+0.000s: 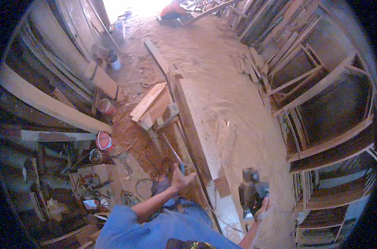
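Observation:
My left hand [181,181] is closed around the blue handle of a long, thin hand tool [172,148]. The tool's pale shaft points forward and left, over the side of a long timber beam [201,124]; whether its tip is a blade or a point is too small to tell. Off to the right of the beam, my right hand [261,208] grips the side of a dark, bulky power tool [249,193], whose exact kind is blurred. A thin cord [223,223] curves across the near end of the beam.
Light wood pieces [149,101] lean beside the beam. On the left are a red bucket [104,141], a white bucket [114,62] and scattered tools. Wooden frames [321,91] line the right wall. Sawdust covers the floor [238,112]. A person in orange [172,11] is at the far end.

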Motion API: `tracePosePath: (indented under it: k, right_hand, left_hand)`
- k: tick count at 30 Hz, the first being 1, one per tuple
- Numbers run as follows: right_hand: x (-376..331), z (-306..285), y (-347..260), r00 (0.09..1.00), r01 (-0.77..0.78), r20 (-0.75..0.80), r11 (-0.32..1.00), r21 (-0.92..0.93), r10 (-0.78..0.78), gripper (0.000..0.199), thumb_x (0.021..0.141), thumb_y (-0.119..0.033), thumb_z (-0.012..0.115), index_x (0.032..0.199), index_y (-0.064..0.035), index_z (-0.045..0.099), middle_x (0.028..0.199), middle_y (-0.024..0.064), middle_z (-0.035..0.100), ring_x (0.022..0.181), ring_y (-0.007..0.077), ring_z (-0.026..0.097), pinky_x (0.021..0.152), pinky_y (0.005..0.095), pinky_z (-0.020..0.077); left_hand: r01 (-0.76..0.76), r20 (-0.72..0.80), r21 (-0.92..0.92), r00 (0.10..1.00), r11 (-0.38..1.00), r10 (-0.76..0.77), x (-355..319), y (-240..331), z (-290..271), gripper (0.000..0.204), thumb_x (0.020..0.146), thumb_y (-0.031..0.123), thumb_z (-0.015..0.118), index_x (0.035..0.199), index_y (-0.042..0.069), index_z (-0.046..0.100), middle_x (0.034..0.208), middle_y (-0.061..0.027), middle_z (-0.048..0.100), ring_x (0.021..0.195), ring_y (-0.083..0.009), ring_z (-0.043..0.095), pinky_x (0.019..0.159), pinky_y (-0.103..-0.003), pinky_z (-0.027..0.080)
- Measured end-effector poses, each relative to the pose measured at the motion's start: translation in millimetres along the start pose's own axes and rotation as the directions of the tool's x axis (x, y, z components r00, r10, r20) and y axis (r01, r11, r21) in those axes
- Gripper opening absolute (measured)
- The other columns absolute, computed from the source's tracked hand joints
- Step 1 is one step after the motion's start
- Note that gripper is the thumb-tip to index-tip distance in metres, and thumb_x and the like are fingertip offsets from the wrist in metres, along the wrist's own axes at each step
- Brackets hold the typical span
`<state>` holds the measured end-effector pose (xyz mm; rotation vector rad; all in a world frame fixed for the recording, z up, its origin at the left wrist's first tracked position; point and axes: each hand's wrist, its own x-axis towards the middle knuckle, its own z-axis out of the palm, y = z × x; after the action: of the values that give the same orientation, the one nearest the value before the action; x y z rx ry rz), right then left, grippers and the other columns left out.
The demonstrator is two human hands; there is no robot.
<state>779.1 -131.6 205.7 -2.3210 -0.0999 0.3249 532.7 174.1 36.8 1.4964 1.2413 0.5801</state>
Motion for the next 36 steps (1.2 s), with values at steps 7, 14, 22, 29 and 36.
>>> tracePosePath:
  k: [7, 14, 22, 29, 36]
  right_hand:
    - [-61.6, -1.2, 71.6, 0.998, -0.024, -0.059, 0.994, 0.11, 0.031, 0.054, 0.099, -0.048, 0.057, 0.107, 0.0052, 0.066, 0.096, 0.0126, 0.067, 0.088, 0.0211, 0.057, 0.08, 0.0363, 0.0474]
    - [-64.1, 26.3, 109.2, 0.995, 0.074, 0.069, 0.997, 0.039, -0.076, 0.057, 0.099, -0.048, 0.057, 0.105, 0.0069, 0.07, 0.093, 0.0182, 0.069, 0.085, 0.0246, 0.062, 0.078, 0.0403, 0.0494]
    - [-61.6, 34.9, 143.3, 0.999, 0.026, -0.043, 0.999, -0.042, -0.028, 0.067, 0.1, -0.057, 0.045, 0.103, 0.0051, 0.07, 0.09, 0.0197, 0.071, 0.084, 0.0289, 0.066, 0.076, 0.0436, 0.0517]
    - [-53.9, 32.0, 165.7, 0.956, -0.181, 0.244, 0.982, 0.062, 0.16, 0.071, 0.099, -0.06, 0.041, 0.098, 0.0051, 0.07, 0.09, 0.0206, 0.071, 0.084, 0.0331, 0.067, 0.076, 0.0467, 0.0516]
    - [-39.3, 45.1, 188.9, 0.985, 0.006, 0.172, 1.0, 0.011, -0.008, 0.071, 0.099, -0.06, 0.041, 0.096, 0.005, 0.07, 0.086, 0.0198, 0.071, 0.081, 0.0326, 0.066, 0.074, 0.0467, 0.0511]
  left_hand:
    - [-0.27, 0.235, 0.298, 0.95, 0.915, 0.204, -14.3, 24.0, 66.1, 0.095, 0.066, 0.048, 0.089, 0.124, -0.011, 0.042, 0.132, -0.0367, 0.045, 0.124, -0.0491, 0.049, 0.106, -0.049, 0.042]
    - [-0.378, 0.191, 0.393, 0.925, 0.838, 0.328, -11.0, 50.9, 63.5, 0.102, 0.061, 0.052, 0.089, 0.125, -0.012, 0.042, 0.132, -0.0343, 0.045, 0.121, -0.0472, 0.051, 0.103, -0.049, 0.044]
    - [-0.433, -0.035, 0.087, 0.899, 0.897, 0.437, -18.6, 130.5, 21.7, 0.094, 0.057, 0.044, 0.093, 0.125, -0.002, 0.047, 0.108, -0.0176, 0.058, 0.097, -0.033, 0.062, 0.086, -0.042, 0.051]
    - [-0.475, -0.238, -0.049, 0.86, 0.879, 0.451, -10.4, 206.5, -25.8, 0.088, 0.063, 0.027, 0.093, 0.131, 0.0, 0.044, 0.116, -0.0144, 0.062, 0.104, -0.0274, 0.062, 0.091, -0.04, 0.05]
    - [-0.508, -0.357, -0.296, 0.845, 0.809, 0.399, 28.4, 250.8, -39.8, 0.083, 0.068, 0.016, 0.089, 0.134, -0.001, 0.042, 0.121, -0.0155, 0.063, 0.114, -0.0248, 0.06, 0.097, -0.038, 0.049]
